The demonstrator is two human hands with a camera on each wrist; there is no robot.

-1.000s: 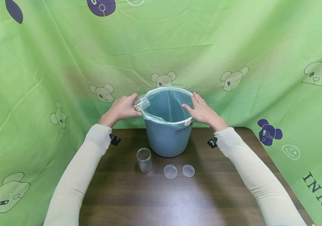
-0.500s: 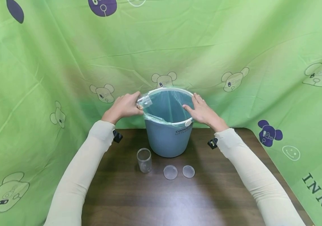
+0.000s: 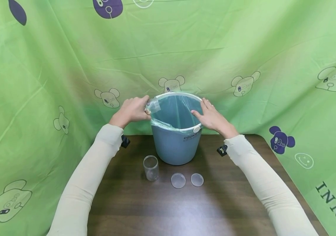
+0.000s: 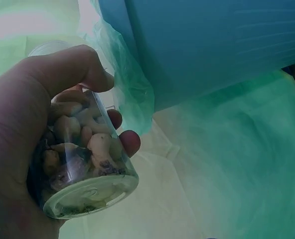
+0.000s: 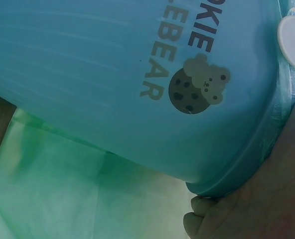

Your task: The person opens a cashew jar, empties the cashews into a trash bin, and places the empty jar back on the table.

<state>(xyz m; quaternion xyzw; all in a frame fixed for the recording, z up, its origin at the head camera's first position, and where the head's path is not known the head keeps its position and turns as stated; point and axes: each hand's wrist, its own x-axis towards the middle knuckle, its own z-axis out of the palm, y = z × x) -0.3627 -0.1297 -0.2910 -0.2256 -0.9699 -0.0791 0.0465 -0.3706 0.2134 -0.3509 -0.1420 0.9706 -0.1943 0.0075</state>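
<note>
In the head view my left hand (image 3: 133,109) holds a clear jar (image 3: 154,106), tilted with its mouth over the left rim of a blue trash bin (image 3: 175,147). The left wrist view shows thumb and fingers wrapped round the jar, which has pale brown rounded lumps (image 4: 68,127) inside; their kind is unclear. A thin green bag (image 3: 171,106) lines the bin and folds over its rim. My right hand (image 3: 212,118) grips the bin's right rim, thumb on the inner side, fingertips (image 5: 193,224) showing past the rim in the right wrist view.
A second clear jar (image 3: 151,168) stands upright before the bin, without a lid. To its right two round clear lids (image 3: 178,180) lie flat on the brown wooden table (image 3: 144,209). Green printed cloth (image 3: 144,49) hangs behind and at both sides.
My left hand has shifted slightly right, bringing the jar further over the bin's opening. The right hand stays at the rim; the standing jar and lids have not moved.
</note>
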